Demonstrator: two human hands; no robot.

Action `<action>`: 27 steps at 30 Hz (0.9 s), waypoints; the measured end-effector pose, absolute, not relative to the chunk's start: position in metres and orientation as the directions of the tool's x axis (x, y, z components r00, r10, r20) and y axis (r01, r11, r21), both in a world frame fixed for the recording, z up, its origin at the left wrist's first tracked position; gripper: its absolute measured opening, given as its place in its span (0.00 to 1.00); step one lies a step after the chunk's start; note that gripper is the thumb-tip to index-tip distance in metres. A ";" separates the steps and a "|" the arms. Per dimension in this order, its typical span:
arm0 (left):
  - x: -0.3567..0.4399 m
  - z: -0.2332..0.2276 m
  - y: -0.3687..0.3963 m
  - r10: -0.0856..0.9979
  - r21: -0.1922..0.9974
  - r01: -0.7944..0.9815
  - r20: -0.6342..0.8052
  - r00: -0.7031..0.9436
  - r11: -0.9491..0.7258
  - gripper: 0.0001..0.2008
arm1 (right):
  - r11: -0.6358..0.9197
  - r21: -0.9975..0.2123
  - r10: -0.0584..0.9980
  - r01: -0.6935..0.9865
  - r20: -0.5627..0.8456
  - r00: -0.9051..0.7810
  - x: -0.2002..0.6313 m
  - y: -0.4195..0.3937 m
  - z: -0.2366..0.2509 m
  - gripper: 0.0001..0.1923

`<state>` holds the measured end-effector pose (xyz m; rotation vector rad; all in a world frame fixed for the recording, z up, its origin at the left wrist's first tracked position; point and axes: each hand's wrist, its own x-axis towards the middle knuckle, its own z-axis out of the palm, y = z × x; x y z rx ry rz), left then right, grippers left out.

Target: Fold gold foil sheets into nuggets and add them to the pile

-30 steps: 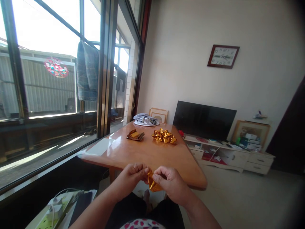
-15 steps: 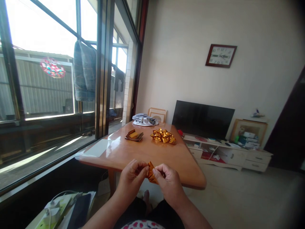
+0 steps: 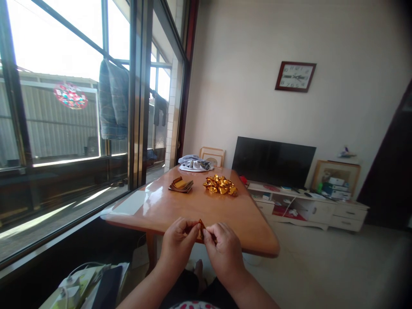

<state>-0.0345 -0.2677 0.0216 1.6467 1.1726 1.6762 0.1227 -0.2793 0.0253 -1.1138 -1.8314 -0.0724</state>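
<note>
Left hand [image 3: 178,243] and right hand [image 3: 222,249] pinching gold foil [image 3: 201,228], mostly hidden between fingertips, at table [image 3: 244,223] near edge.

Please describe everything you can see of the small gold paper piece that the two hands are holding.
The gold paper piece looks like shiny metallic foil paper, gold to orange in colour. It is folded small, and only a narrow pointed part shows, standing about upright. The rest is hidden by fingers, so its full shape cannot be told. The left hand and the right hand pinch it between their fingertips from both sides. It is held in the air at the near edge of the wooden table, not resting on it.
</note>
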 end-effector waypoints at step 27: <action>-0.028 0.024 -0.272 0.965 0.908 -0.391 0.222 0.140 -0.152 0.19 | 0.467 -0.858 0.884 0.216 0.460 -0.085 0.131 -0.286 0.024 0.15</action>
